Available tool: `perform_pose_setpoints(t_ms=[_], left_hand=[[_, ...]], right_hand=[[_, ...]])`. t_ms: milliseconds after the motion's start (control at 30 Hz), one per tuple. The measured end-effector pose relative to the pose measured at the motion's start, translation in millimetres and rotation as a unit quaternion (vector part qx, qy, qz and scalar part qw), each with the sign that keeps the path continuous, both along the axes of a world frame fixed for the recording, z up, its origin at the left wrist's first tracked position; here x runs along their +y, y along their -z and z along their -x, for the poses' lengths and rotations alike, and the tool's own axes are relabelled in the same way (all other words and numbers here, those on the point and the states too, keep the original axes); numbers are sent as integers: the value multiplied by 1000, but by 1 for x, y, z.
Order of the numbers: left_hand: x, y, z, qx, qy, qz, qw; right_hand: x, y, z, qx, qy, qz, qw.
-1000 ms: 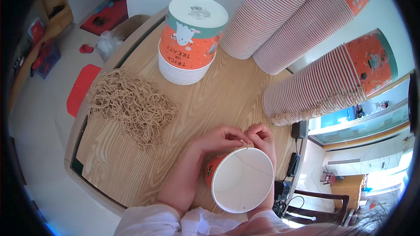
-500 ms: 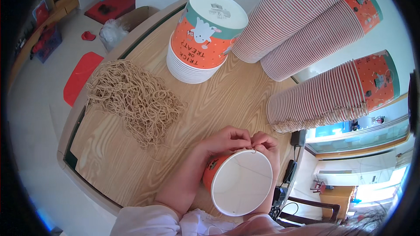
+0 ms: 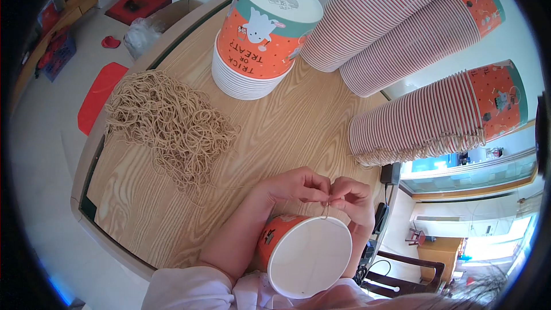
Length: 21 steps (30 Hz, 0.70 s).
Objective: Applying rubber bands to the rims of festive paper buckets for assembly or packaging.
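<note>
Both hands meet just above the rim of an orange paper bucket with a white inside (image 3: 307, 252), which lies tipped with its mouth toward the person, at the near edge of the pale wooden counter (image 3: 287, 132). The left hand (image 3: 298, 186) has its fingertips pinched narrow on a thin tan twine string (image 3: 325, 209), and the right hand (image 3: 351, 198) pinches the same strand from the other side. The loop of it hangs right at the bucket's upper rim, touching or nearly so; I cannot tell whether it has gone through a hole yet.

To my eye the step in hand is fixing the twine to the rim as a handle, likely a knot or a threading. The next move would seem to call for small, steady fingertip work while the bucket stays propped against the body, so the strand does not slip out of the pinch.

A loose heap of the same tan twine pieces (image 3: 169, 123) lies to the left on the counter, well apart from the hands. Farther back stands an upside-down stack of orange and teal printed buckets (image 3: 258, 40), and long nested stacks of buckets (image 3: 425, 117) lie on their sides to the right.
</note>
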<state>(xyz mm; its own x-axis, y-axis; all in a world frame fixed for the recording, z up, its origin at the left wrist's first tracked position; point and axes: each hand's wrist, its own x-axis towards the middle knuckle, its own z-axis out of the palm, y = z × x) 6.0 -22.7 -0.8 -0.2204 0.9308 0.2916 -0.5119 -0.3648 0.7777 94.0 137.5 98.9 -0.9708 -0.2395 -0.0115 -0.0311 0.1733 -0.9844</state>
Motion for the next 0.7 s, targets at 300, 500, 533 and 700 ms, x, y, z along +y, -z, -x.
perform_pose_setpoints(t_ms=[300, 500, 533, 700], left_hand=[[-5, -6, -2, -78, 32, 37, 996], [-4, -1, -2, -75, 20, -15, 997], [-4, -1, -3, -76, 20, -14, 997], [-11, -10, -2, -92, 4, 34, 995]], right_hand=[[-28, -21, -6, 21, 77, -139, 987], [-34, -33, -11, 1, 72, -243, 967], [-35, -34, -11, 9, 71, -264, 962], [-29, -33, -14, 22, 76, -263, 962]])
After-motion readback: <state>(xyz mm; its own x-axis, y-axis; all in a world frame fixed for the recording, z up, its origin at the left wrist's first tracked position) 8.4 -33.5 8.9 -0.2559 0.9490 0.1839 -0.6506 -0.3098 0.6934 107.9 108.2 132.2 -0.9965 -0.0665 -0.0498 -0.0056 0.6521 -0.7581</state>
